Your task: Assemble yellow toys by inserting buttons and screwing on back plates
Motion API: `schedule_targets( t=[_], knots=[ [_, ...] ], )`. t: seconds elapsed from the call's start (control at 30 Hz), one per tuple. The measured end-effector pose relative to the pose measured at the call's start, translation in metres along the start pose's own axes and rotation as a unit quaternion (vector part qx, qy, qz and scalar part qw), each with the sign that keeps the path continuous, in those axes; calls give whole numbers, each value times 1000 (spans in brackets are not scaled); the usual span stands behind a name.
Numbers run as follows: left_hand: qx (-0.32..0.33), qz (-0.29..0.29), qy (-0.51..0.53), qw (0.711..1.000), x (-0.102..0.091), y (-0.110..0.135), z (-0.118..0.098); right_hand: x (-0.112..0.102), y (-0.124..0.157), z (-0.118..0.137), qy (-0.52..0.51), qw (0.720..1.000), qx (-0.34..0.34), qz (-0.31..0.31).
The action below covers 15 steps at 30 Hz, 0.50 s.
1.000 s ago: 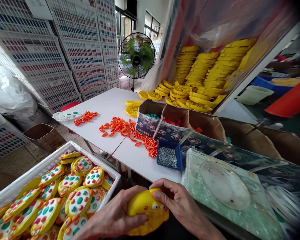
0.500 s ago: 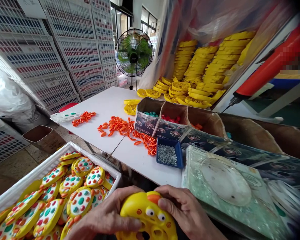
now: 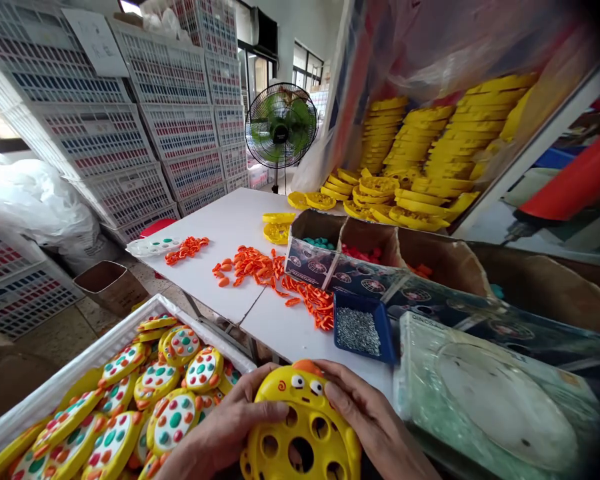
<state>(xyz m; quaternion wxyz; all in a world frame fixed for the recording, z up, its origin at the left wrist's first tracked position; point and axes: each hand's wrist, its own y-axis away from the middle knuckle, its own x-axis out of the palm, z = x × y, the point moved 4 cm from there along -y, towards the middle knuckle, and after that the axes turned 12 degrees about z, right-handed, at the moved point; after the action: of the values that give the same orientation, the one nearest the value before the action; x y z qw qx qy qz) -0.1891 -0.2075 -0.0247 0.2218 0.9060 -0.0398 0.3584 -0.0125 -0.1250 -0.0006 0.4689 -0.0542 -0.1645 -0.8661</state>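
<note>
Between my two hands is a yellow plastic toy shell (image 3: 303, 427) with a cartoon face, round holes and an orange piece at its top edge. My left hand (image 3: 235, 420) grips its left side, the thumb lying across the front below the face. On the right side my right hand (image 3: 363, 413) is wrapped round the rim, thumb near the eyes. The fingers behind the shell are hidden. Left of my hands a white crate (image 3: 153, 307) holds many finished-looking yellow toys (image 3: 173, 420) with coloured dots.
Orange plastic pieces (image 3: 255, 267) lie on the white table (image 3: 225, 220). A blue tray (image 3: 363, 327) contains small metal screws. Behind it runs a divided cardboard box (image 3: 350, 267) of coloured parts. Yellow shells (image 3: 430, 160) are stacked further back. A red-handled power screwdriver (image 3: 570, 180) hangs at right.
The toy shell has tipped up, so its face and holes now show more fully. My right thumb has moved off the orange piece. The whole view has shifted slightly.
</note>
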Motion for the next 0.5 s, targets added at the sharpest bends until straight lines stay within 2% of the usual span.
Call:
schedule_targets(
  t=[0.07, 0.2, 0.27, 0.33, 0.4, 0.47, 0.5],
  knots=[
    [13, 0, 10, 1000, -4, 1, -3, 3, -5, -1, 10, 1000, -2, -10],
    [54, 55, 17, 997, -8, 11, -5, 11, -17, -7, 51, 998, -16, -38],
    [68, 41, 21, 997, -13, 18, -2, 15, -28, -10, 76, 996, -23, -36],
    [81, -3, 33, 996, -22, 22, 1, 16, -43, -6, 149, 987, -44, -39],
    [90, -49, 47, 994, -33, 25, 5, 10, -64, 4, 292, 950, -85, -78],
    [95, -86, 57, 990, -44, 26, 9, 0, -89, 17, 444, 877, -118, -141],
    [91, -95, 61, 989, -50, 28, 11, -6, -104, 22, 478, 855, -118, -159]
  ],
)
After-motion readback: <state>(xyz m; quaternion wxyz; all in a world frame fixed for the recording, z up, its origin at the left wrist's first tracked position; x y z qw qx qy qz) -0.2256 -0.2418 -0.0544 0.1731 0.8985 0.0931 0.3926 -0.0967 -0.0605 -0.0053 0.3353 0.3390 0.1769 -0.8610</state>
